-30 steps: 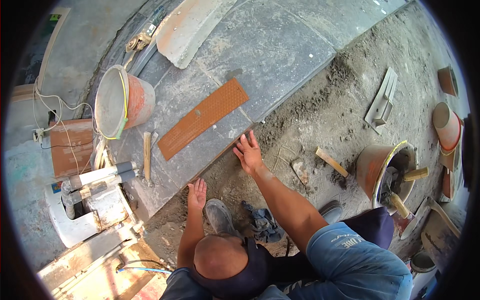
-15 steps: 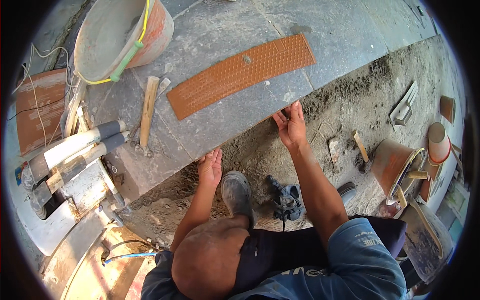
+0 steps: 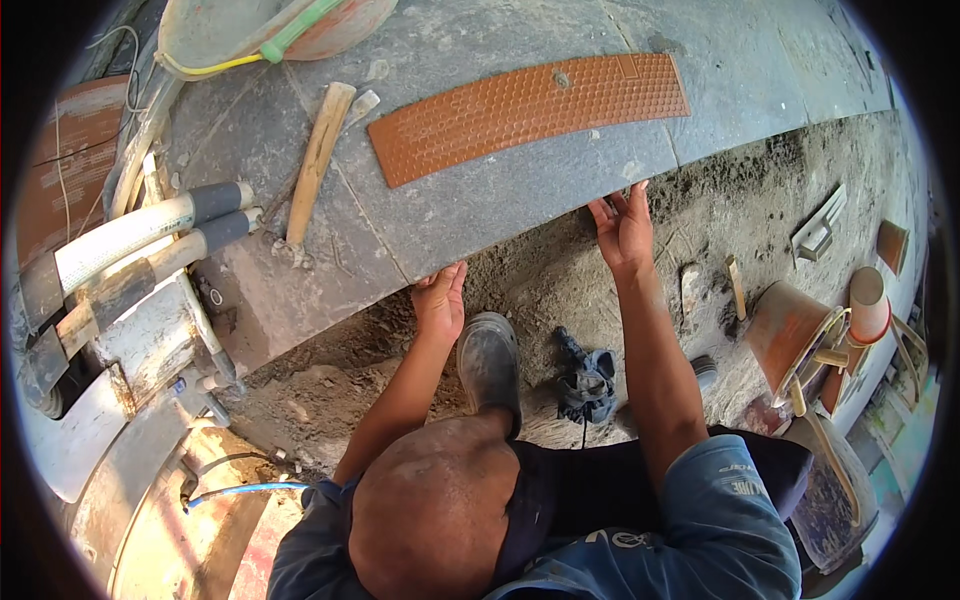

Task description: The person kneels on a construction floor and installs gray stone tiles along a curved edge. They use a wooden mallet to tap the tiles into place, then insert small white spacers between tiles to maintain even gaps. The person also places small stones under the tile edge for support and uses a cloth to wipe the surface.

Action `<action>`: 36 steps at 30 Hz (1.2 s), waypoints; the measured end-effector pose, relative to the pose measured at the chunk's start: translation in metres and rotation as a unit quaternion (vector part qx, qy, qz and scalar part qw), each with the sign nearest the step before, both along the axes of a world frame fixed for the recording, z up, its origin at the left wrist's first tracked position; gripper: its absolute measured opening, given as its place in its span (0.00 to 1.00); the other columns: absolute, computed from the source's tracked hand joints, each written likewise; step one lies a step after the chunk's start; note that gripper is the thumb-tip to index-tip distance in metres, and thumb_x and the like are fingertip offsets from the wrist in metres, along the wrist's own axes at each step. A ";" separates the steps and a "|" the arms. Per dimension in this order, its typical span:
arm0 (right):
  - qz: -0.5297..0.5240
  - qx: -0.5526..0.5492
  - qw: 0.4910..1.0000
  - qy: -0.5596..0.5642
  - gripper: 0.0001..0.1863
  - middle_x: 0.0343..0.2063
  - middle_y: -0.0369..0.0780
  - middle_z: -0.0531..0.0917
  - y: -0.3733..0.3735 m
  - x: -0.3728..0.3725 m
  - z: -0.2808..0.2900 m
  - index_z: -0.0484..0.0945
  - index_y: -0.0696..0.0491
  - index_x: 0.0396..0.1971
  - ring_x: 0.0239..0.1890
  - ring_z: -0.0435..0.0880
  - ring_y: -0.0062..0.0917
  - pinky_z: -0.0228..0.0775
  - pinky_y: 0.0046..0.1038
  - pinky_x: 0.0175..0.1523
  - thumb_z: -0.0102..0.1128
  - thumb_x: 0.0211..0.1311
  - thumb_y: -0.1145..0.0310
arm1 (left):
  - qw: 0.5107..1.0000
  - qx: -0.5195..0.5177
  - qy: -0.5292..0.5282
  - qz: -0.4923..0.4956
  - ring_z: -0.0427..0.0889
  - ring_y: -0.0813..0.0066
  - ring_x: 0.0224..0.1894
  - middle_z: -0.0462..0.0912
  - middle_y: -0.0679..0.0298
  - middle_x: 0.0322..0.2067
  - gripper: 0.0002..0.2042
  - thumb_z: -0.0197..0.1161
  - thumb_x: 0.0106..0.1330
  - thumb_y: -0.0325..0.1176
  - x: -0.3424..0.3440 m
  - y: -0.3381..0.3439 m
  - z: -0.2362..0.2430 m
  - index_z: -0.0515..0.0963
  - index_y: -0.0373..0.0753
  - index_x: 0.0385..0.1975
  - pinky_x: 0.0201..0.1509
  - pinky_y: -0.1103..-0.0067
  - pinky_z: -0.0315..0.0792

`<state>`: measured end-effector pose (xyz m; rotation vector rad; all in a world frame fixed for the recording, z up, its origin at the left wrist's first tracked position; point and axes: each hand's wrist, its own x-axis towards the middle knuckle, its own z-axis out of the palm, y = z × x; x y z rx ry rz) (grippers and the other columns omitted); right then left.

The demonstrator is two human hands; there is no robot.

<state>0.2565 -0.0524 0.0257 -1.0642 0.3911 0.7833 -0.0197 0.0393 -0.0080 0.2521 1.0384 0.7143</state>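
Observation:
A large grey stone slab [image 3: 480,205] lies across packed sand. My left hand [image 3: 440,300] reaches up to its near edge, fingertips tucked under the rim. Further right on the same edge is my right hand [image 3: 622,225], palm turned up, fingers spread and hooked at the underside. An orange studded tile [image 3: 530,110] lies on top of the slab, beyond both hands. My dusty boot [image 3: 490,360] stands on the sand between my arms.
A wooden-handled hammer [image 3: 315,160] lies on the slab to the left, below a bucket [image 3: 290,25]. Insulated pipes [image 3: 150,230] run along the left. A dark rag [image 3: 585,380] lies by the boot. On the right are an orange bucket of tools [image 3: 790,330] and a float [image 3: 820,225].
Both hands have come in to the slab's near edge, the right one turning palm up. The view has closed in and shifted, so slab and tile sit larger.

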 end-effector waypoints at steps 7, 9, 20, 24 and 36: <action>0.002 0.025 0.999 0.027 0.22 0.42 0.37 0.69 0.001 -0.006 0.006 0.65 0.51 0.50 0.42 0.74 0.32 0.71 0.33 0.50 0.47 0.65 0.51 | 0.999 0.024 0.028 -0.023 0.78 0.64 0.45 0.80 0.63 0.32 0.09 0.65 0.54 0.21 -0.003 0.003 0.005 0.70 0.42 0.25 0.63 0.61 0.64; -0.005 0.031 0.999 0.022 0.22 0.41 0.37 0.69 0.001 0.003 0.001 0.66 0.51 0.50 0.42 0.74 0.31 0.71 0.33 0.49 0.47 0.65 0.51 | 0.998 0.030 0.033 -0.043 0.72 0.60 0.52 0.75 0.56 0.41 0.10 0.64 0.55 0.27 -0.001 0.003 -0.001 0.70 0.37 0.33 0.65 0.62 0.61; 0.020 0.063 0.997 0.036 0.25 0.50 0.35 0.70 -0.002 0.000 0.010 0.62 0.46 0.59 0.51 0.71 0.30 0.66 0.32 0.54 0.48 0.65 0.52 | 0.992 0.049 0.040 -0.108 0.58 0.56 0.64 0.59 0.45 0.60 0.33 0.65 0.57 0.43 -0.008 0.005 0.004 0.61 0.24 0.54 0.70 0.67 0.51; -0.013 0.047 0.998 0.042 0.28 0.53 0.36 0.69 0.001 0.000 0.013 0.55 0.47 0.62 0.51 0.71 0.31 0.65 0.34 0.55 0.47 0.66 0.54 | 0.996 0.033 0.011 -0.076 0.69 0.55 0.57 0.75 0.52 0.48 0.09 0.65 0.56 0.30 -0.007 0.010 0.005 0.75 0.35 0.32 0.67 0.62 0.58; -0.023 0.076 0.996 0.034 0.39 0.55 0.38 0.67 -0.007 0.002 0.002 0.43 0.53 0.66 0.53 0.70 0.29 0.66 0.35 0.54 0.54 0.63 0.57 | 0.984 0.076 0.058 -0.151 0.56 0.59 0.65 0.53 0.42 0.61 0.44 0.64 0.55 0.48 0.001 0.005 0.008 0.49 0.16 0.56 0.71 0.69 0.51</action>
